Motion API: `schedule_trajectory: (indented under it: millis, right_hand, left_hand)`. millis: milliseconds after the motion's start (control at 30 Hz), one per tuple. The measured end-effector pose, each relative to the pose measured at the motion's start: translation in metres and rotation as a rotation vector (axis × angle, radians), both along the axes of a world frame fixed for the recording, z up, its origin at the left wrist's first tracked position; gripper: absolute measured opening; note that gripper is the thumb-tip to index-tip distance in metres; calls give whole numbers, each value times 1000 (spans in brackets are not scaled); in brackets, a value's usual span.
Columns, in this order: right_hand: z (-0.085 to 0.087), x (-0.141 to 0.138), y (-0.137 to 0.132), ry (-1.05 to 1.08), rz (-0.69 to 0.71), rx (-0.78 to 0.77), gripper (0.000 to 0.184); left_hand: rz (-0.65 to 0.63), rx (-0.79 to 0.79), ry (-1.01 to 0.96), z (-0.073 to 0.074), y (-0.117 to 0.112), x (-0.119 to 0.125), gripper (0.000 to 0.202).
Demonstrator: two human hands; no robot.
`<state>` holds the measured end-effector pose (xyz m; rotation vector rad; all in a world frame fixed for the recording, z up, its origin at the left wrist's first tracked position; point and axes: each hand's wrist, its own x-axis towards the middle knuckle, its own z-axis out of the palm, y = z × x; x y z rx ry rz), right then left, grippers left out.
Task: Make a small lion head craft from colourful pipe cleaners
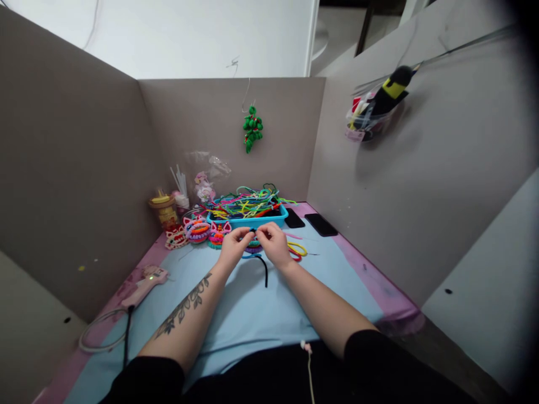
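Both of my hands meet above the middle of the table, in front of the blue tray. My left hand (234, 245) pinches a small dark piece of pipe cleaner (252, 230) between thumb and fingertips. From the other side my right hand (274, 242) grips the same piece, its fingers closed. Just below them a black and blue pipe cleaner (266, 274) curves downward; whether it joins the held piece I cannot tell. Partly hidden behind my hands is a purple and teal fuzzy figure (254, 248).
A blue tray (248, 222) holds many coloured pipe cleaners. Fuzzy cat-eared figures (197, 230) stand left of my hands. A pink glue gun (145, 286) with a cable lies at left. Yellow and red loops (298, 249) and two phones (320, 224) lie at right. Grey panels surround the table.
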<state>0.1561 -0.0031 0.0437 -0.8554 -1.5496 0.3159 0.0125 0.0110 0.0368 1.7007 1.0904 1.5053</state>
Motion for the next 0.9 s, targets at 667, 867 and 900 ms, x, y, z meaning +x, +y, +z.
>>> schedule_trajectory:
  millis: [667, 867, 900]
  right_hand:
    - [-1, 13, 9, -191, 76, 94, 14]
    - [-2, 16, 13, -271, 100, 121, 14]
    - [-2, 16, 13, -288, 99, 127, 14]
  left_hand:
    - [54, 317, 462, 16, -5, -16, 18]
    - [14, 363, 530, 14, -2, -20, 18]
    - [5, 370, 546, 13, -1, -21, 18]
